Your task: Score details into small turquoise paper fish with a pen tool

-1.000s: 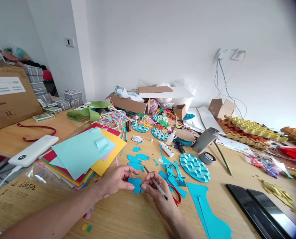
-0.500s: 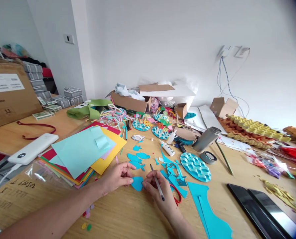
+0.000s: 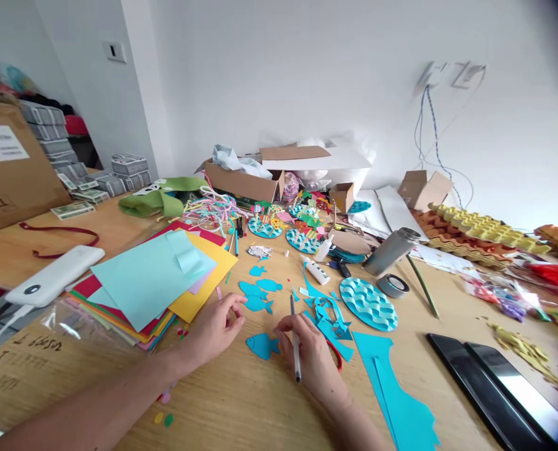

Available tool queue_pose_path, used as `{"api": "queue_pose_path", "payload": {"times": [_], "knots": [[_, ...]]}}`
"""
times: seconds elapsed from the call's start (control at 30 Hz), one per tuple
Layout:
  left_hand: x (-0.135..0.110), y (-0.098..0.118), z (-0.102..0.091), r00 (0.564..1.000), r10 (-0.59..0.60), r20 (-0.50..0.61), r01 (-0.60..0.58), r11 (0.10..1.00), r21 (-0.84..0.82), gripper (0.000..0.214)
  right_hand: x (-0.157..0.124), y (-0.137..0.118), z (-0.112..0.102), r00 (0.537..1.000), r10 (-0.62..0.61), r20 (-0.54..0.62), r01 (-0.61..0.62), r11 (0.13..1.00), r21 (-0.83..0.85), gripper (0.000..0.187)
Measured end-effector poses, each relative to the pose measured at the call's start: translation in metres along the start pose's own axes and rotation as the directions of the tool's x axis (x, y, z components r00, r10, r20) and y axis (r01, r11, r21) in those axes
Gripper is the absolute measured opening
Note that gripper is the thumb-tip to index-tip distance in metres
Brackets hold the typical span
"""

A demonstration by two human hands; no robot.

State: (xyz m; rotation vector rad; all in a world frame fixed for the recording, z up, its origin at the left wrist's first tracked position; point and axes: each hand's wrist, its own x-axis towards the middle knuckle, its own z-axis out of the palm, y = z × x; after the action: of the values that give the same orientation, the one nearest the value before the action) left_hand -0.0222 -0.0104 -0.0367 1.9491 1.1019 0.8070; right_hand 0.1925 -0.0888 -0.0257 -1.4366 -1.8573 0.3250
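Observation:
A blue paper fish cut-out lies flat on the wooden table between my hands. My left hand rests just left of it, fingers loosely curled, holding nothing. My right hand sits to the fish's right, fingers closed round a thin pen that points away from me. More blue fish cut-outs lie a little farther back. Blue paper scraps and red-handled scissors sit beside my right hand.
A stack of coloured paper sheets lies at left, with a white power bank beyond. A blue wave-patterned disc, glue bottle, tape roll, metal flask, cardboard boxes and dark tablets surround the work area.
The blue fish has gone from between my fingertips to lying flat on the table. My left hand has drawn back to the left, and the pen has swung more upright.

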Motion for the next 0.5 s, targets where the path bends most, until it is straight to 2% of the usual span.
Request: {"api": "queue_pose_path", "payload": {"times": [0.13,0.2,0.43,0.5], "knots": [[0.0,0.0,-0.001,0.998,0.056,-0.015,-0.055,0.998,0.016,0.023,-0.005,-0.001,0.002,0.981,-0.161,0.11,0.166,0.985,-0.044,0.021],[0.0,0.0,-0.003,0.996,0.083,-0.024,-0.082,0.996,0.023,0.023,-0.006,0.0,0.003,0.972,-0.193,0.133,0.203,0.977,-0.066,0.025],[0.001,-0.003,-0.004,0.988,0.143,-0.058,-0.14,0.989,0.053,0.018,0.0,0.004,-0.008,0.981,-0.155,0.114,0.172,0.973,-0.153,0.02],[0.001,-0.005,-0.004,0.985,0.16,-0.062,-0.155,0.985,0.069,0.017,0.001,0.004,-0.009,0.976,-0.162,0.146,0.183,0.973,-0.144,0.015]]}}
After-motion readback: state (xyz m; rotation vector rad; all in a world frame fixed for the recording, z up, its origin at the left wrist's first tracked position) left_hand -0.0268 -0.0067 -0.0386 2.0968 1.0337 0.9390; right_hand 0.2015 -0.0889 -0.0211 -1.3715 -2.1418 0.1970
